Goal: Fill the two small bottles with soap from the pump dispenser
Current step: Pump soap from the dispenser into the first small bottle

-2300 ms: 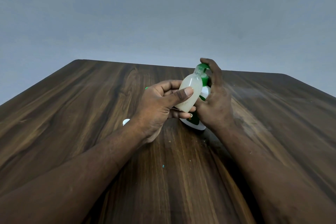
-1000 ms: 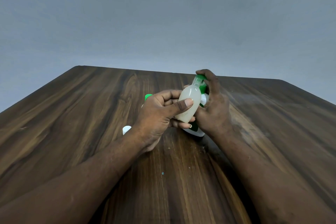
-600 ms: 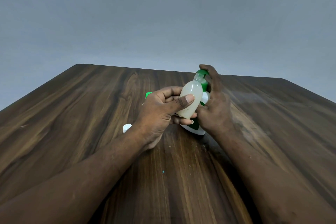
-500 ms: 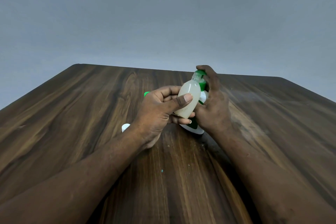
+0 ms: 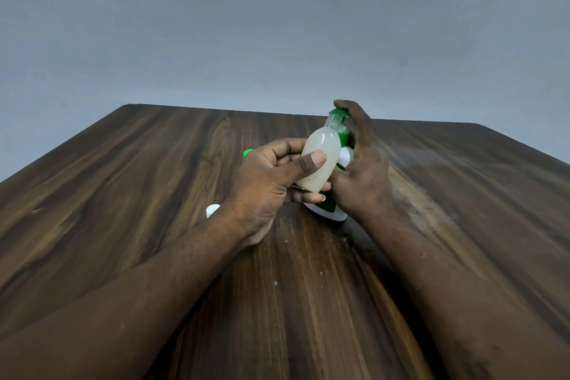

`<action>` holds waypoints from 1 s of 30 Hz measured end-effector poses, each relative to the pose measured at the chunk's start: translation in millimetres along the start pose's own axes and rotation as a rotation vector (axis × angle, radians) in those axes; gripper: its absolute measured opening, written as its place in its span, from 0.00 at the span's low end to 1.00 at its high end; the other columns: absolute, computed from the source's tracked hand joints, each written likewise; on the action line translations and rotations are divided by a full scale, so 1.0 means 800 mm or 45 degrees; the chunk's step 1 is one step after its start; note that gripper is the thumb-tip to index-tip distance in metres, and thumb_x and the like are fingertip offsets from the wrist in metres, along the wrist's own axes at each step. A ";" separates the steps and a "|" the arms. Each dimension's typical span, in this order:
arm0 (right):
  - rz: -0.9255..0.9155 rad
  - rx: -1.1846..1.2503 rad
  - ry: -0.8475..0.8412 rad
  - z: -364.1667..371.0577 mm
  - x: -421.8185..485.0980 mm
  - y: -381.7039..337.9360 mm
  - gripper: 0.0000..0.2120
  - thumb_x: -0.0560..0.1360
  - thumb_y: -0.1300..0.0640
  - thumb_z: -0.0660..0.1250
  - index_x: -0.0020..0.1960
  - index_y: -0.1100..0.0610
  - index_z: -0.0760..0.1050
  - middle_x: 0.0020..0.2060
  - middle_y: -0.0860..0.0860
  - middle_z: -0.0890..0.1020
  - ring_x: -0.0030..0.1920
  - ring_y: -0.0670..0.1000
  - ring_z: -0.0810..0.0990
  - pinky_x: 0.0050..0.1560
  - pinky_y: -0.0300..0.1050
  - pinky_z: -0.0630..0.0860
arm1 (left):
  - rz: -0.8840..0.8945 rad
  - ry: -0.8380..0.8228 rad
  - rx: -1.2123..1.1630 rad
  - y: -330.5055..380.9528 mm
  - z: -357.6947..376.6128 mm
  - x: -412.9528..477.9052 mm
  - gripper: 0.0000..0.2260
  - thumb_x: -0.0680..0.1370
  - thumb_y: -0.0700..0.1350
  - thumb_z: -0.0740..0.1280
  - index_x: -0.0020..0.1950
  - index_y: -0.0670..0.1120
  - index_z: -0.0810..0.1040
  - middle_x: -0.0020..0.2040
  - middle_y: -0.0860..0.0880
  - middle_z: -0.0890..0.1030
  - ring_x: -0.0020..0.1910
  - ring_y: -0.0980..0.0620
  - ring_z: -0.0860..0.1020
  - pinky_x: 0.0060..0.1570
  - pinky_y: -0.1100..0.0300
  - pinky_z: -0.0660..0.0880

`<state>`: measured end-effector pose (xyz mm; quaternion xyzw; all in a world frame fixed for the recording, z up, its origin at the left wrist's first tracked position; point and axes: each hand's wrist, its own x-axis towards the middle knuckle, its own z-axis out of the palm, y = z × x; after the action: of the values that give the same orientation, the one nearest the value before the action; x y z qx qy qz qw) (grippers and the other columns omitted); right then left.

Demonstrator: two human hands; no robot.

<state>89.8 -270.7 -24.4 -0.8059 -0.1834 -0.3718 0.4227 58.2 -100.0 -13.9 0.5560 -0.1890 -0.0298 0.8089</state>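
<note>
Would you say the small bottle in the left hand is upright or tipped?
Tipped: the small bottle leans, neck under the green pump spout.

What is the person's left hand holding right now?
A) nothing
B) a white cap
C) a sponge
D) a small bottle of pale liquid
D: the left hand grips the small bottle, tilted with its neck up at the green pump head of the dispenser that the right hand holds.
</note>
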 end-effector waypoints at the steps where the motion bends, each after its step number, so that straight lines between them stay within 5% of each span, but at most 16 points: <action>1: 0.000 0.010 0.004 0.000 -0.001 0.000 0.37 0.73 0.64 0.77 0.77 0.47 0.67 0.52 0.42 0.82 0.46 0.41 0.82 0.40 0.32 0.75 | 0.000 0.000 0.001 0.000 0.000 0.000 0.19 0.75 0.46 0.74 0.63 0.38 0.82 0.50 0.36 0.87 0.43 0.42 0.88 0.35 0.59 0.84; 13: -0.027 0.025 -0.005 0.002 0.001 0.003 0.41 0.71 0.63 0.78 0.79 0.46 0.65 0.60 0.47 0.82 0.51 0.39 0.82 0.46 0.28 0.73 | -0.007 -0.006 -0.008 -0.003 0.000 -0.001 0.19 0.75 0.46 0.74 0.63 0.38 0.82 0.50 0.37 0.88 0.43 0.42 0.88 0.35 0.59 0.85; 19: -0.027 0.012 0.014 0.002 0.000 0.002 0.37 0.72 0.63 0.77 0.77 0.48 0.67 0.55 0.43 0.82 0.47 0.40 0.82 0.42 0.29 0.73 | 0.001 0.000 -0.006 -0.001 0.000 -0.001 0.19 0.74 0.46 0.75 0.62 0.39 0.82 0.50 0.37 0.88 0.43 0.42 0.88 0.35 0.59 0.84; 24: 0.007 0.036 0.031 0.001 -0.002 0.000 0.36 0.72 0.64 0.77 0.75 0.48 0.69 0.51 0.42 0.83 0.45 0.45 0.83 0.40 0.40 0.79 | -0.013 0.000 -0.007 -0.002 0.000 -0.002 0.18 0.75 0.46 0.75 0.62 0.39 0.82 0.50 0.37 0.88 0.43 0.43 0.88 0.35 0.59 0.84; 30: 0.016 0.023 0.014 0.001 -0.001 0.001 0.40 0.71 0.64 0.77 0.79 0.48 0.66 0.52 0.40 0.82 0.45 0.45 0.83 0.41 0.40 0.79 | -0.011 -0.002 -0.010 -0.001 0.001 -0.001 0.19 0.74 0.46 0.74 0.62 0.39 0.82 0.50 0.38 0.88 0.43 0.43 0.88 0.35 0.60 0.84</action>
<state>90.0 -270.3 -25.7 -0.8011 -0.1794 -0.3720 0.4332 57.0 -101.0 -14.8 0.5535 -0.1873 -0.0344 0.8108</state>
